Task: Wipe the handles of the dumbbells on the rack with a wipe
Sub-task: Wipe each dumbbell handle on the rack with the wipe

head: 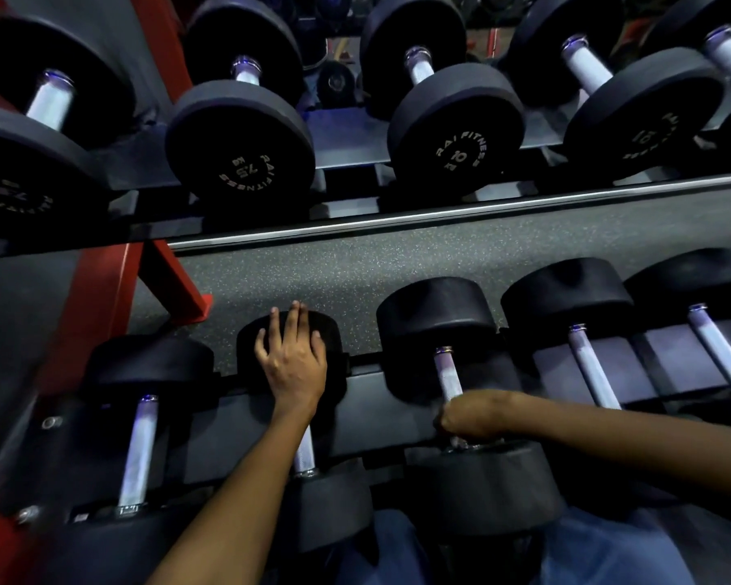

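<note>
From the head camera, the left hand (290, 356) lies flat with fingers spread on the far head of a dumbbell (313, 500) on the lower tier of the rack (380, 399). Just to its right, the right hand (471, 415) is curled around the near end of the next dumbbell's handle (448, 375); the wipe cannot be made out there (dim, blurred). On the upper tier, far, stand larger dumbbells (456, 152) marked 7.5 and 10.
</note>
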{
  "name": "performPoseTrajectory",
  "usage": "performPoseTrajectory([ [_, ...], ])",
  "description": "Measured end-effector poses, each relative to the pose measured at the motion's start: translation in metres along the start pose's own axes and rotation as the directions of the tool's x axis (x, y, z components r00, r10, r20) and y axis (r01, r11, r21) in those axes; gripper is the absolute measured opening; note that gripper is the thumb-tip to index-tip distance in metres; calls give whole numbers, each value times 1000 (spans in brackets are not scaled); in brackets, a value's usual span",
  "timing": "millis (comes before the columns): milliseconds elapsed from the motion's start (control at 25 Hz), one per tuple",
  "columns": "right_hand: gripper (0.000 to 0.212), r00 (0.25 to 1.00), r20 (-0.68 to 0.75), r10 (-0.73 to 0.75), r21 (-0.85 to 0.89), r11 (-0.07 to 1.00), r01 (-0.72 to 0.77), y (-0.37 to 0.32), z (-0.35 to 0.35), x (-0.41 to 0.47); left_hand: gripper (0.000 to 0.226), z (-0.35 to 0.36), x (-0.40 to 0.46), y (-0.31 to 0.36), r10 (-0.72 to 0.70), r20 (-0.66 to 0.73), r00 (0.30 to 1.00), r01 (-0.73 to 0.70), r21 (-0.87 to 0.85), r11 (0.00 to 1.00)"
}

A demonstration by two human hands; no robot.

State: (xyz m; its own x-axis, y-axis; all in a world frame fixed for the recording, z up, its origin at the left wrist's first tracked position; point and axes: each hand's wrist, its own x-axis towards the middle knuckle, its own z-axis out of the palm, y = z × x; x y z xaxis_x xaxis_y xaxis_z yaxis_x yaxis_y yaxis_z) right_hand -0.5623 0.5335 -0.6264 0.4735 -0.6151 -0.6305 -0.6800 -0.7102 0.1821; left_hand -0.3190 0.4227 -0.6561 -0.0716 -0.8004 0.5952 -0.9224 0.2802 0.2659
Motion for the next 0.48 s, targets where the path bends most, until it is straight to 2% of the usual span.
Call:
performPoseTrajectory([
  [40, 28, 998, 58, 5, 15, 1000, -6, 0, -4, 5, 47, -1, 1, 1, -14, 2, 1000, 14, -10, 1000],
  [80, 27, 998, 43, 35, -33, 999, -33, 5, -10, 6, 46, -1, 2, 2, -16, 2, 1000, 16, -19, 1000],
  [120, 25, 991, -108, 78, -73, 994, -86, 13, -13, 8, 46, -2, 1, 2, -9, -1, 1000, 9, -16, 1000],
  [200, 21, 960, -120, 253, -92, 960, -264, 10, -18, 8, 46, -2, 0, 0, 10, -13, 1000, -10, 4, 1000],
  [240, 22, 955, -93, 282, -126, 948, -292, 2, -18, 11, 46, -1, 0, 0, 16, -14, 1000, -15, 9, 1000],
  [280, 26, 965, -154, 210, -178, 955, -237, -10, -11, 13, 46, -1, 0, 0, 15, -13, 1000, -15, 13, 1000],
  [360, 32, 996, -87, 38, -237, 970, -58, -17, -15, 21, 46, -1, 1, 1, 0, -9, 1000, 0, 8, 1000],
  [400, 32, 993, -88, 79, -220, 971, -97, -16, -15, 25, 46, -1, 2, 1, -1, -6, 1000, 1, -1, 1000],
  [440, 31, 982, -92, 165, -102, 979, -174, -14, -21, 20, 46, -2, 2, 1, 2, -6, 1000, -2, -3, 1000],
  [480, 30, 985, -94, 144, -35, 988, -148, -11, -18, 14, 46, -2, 0, 1, 6, -7, 1000, -6, 2, 1000],
])
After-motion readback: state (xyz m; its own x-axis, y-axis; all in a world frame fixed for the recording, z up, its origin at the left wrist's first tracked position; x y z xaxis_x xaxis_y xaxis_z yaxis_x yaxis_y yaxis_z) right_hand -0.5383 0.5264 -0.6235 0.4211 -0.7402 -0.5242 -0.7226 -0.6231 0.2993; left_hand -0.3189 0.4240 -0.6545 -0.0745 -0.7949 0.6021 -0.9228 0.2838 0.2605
